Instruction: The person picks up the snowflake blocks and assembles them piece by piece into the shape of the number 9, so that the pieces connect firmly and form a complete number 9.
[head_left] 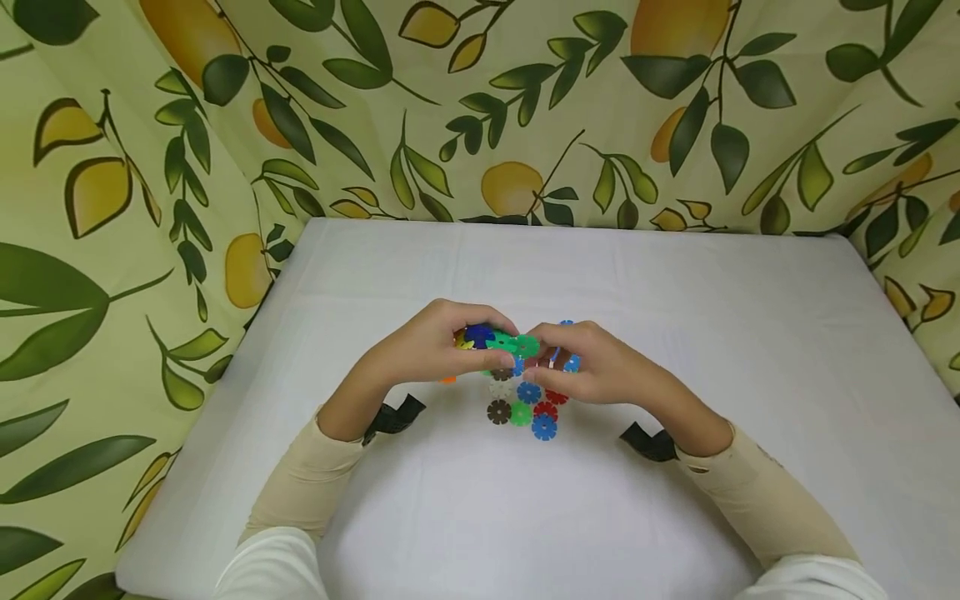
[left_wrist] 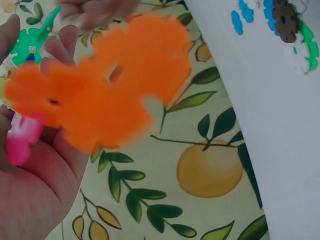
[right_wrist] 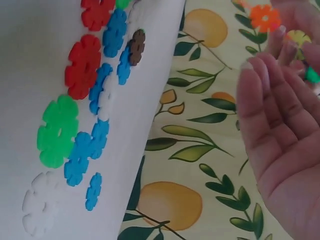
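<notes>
My left hand [head_left: 431, 342] grips a cluster of interlocked plastic snowflake discs between thumb and fingers. In the head view the cluster shows a dark blue disc [head_left: 478, 337], yellow and green. Orange discs [left_wrist: 125, 80] stick out from it toward the left wrist camera, with a pink disc [left_wrist: 24, 137] close to the palm. At the cluster's right end, my right hand [head_left: 588, 358] pinches a green snowflake disc [head_left: 527, 346] by its edge. The other right fingers [right_wrist: 280, 115] extend loosely beside the cluster. Part of the cluster is hidden behind the left fingers.
Loose snowflake discs lie on the white table [head_left: 562, 517] beneath and in front of the hands, among them a brown disc [head_left: 498, 412], a light green disc [head_left: 521, 413], a blue disc [head_left: 544, 427] and red ones. A fruit-patterned cloth [head_left: 510, 108] hangs behind the table.
</notes>
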